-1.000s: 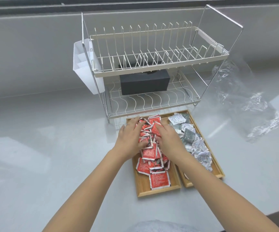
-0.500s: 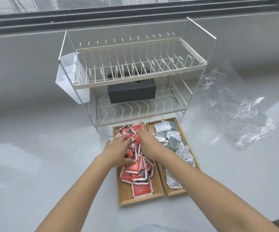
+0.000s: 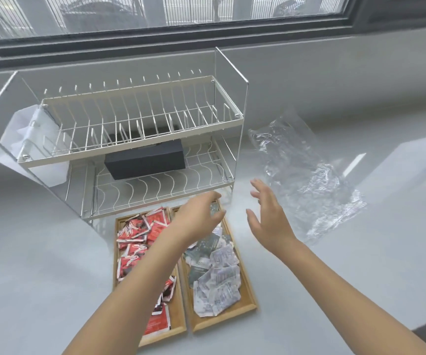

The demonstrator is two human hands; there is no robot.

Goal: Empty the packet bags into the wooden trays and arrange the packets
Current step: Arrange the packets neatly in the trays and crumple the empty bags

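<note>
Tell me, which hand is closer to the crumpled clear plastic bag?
Right hand: it hovers just beside the plastic bag. The left hand is farther off, over the trays.

My work surface is a pale grey glossy counter (image 3: 53, 265) running under a window; at its back stands a two-tier wire dish rack (image 3: 135, 139); just in front of the rack lie my two wooden trays — the left tray (image 3: 178, 316) heaped with red packets (image 3: 140, 234), the right tray (image 3: 245, 290) with grey and white packets (image 3: 219, 280) — set side by side, long edges touching; to the right, apart from them, lies a crumpled clear plastic bag (image 3: 309, 180), flat on the counter.
</note>
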